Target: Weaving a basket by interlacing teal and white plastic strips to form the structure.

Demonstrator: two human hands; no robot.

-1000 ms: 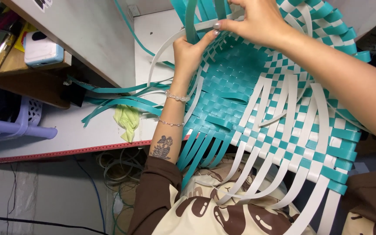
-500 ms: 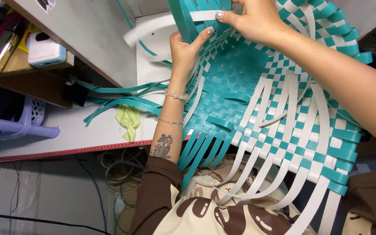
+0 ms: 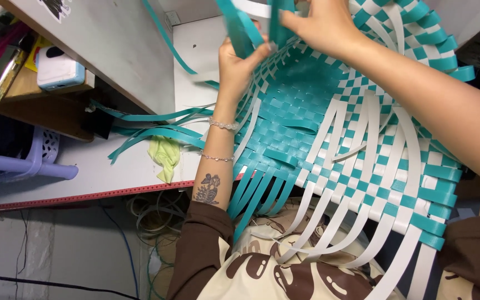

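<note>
Woven basket (image 3: 329, 128), one, teal and white, under both hands | left hand (image 3: 239, 61) pinching one teal strip (image 3: 239, 33) at the basket's far rim | right hand (image 3: 320, 25) just beside it, fingers closed on another upright teal strip (image 3: 278, 19) | two bead bracelets (image 3: 220, 141) below left hand.

R hand (image 3: 320, 25) fingers cut off top.

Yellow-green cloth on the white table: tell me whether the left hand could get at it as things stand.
Probably yes. The yellow-green cloth lies uncovered just beside the left forearm, but the left hand grips teal strips at the basket and must let go first.
</note>
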